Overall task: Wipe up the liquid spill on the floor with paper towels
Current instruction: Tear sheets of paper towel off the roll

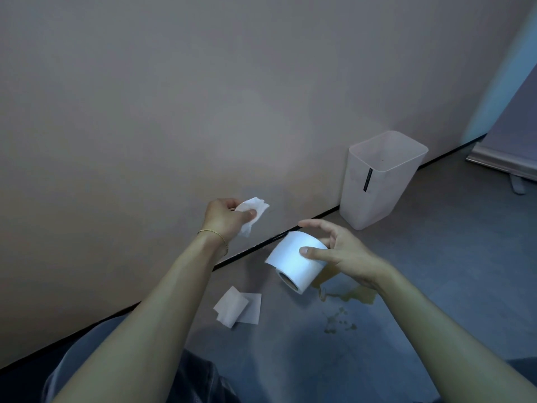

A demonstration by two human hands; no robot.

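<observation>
The spill (353,296) (yellowish, unwiped) lies near the bin (374,181). The left hand (225,218) pinches a torn towel (251,213); the right hand (340,253) grips the roll (295,261) between bin and spill.

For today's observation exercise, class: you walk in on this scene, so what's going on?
A person crouching by the wall is getting ready to clean a yellowish spill on the grey floor. The left hand grips a crumpled piece of paper towel, while the right hand holds the paper towel roll above the puddle. Two loose sheets lie on the floor nearby, and a white bin stands against the wall. The spill looks untouched.
</observation>
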